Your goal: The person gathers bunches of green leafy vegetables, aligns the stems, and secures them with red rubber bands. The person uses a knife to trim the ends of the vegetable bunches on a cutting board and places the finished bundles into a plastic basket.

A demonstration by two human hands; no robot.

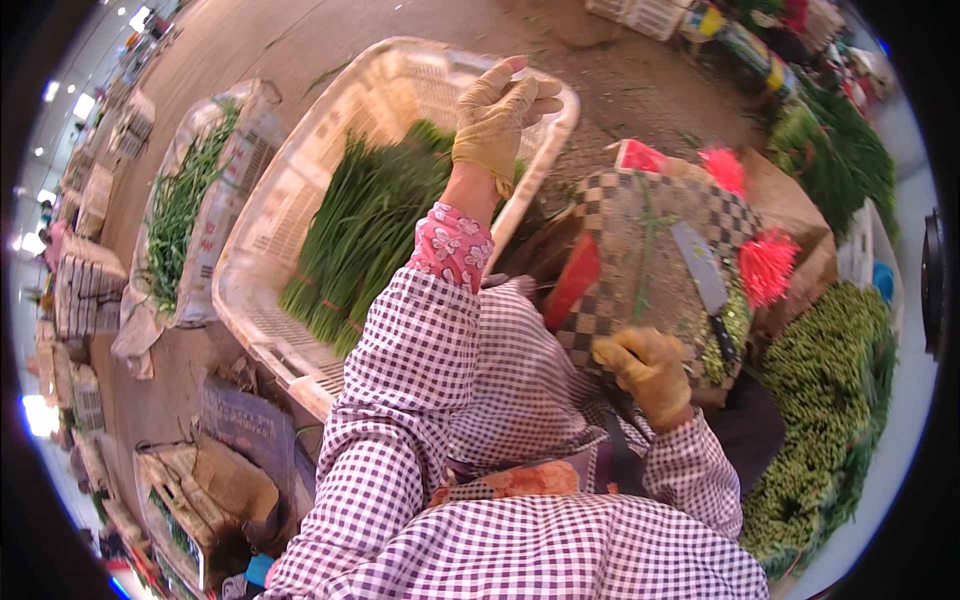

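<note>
My left hand, in a yellowish glove, is over the far right part of a pale plastic crate; its fingers are apart and nothing shows in it. Inside the crate lie green leafy vegetable bundles tied with red bands. My right hand, also gloved, is curled at the near edge of a checkered board or cloth-covered surface; whether it holds something small is unclear. On that surface rest a knife with a black handle, a few green stalks and green trimmings. Red string tassels hang at its right side.
A large pile of green bundles with cut ends up stands at the right, with more greens beyond. Another crate of loose greens is at the left. A box with brown paper sits at the lower left.
</note>
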